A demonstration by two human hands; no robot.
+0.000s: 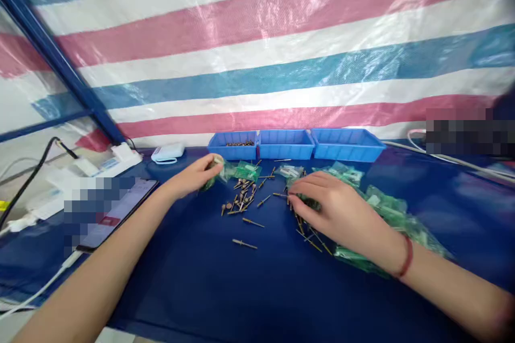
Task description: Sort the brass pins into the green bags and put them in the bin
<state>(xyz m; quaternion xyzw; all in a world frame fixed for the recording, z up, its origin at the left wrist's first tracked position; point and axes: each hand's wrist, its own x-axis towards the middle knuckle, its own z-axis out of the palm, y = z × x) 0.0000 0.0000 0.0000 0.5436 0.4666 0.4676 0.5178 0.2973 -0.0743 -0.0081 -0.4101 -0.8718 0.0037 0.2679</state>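
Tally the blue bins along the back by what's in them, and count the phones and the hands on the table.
Blue bin with small brown parts: 1
Blue bins that look empty: 2
Phone: 1
Hands, left hand and right hand: 2
Total: 6

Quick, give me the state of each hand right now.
Left hand: closed on a small clear green plastic bag.
Right hand: fingers curled down onto the scattered small brass pins; grip cannot be told.
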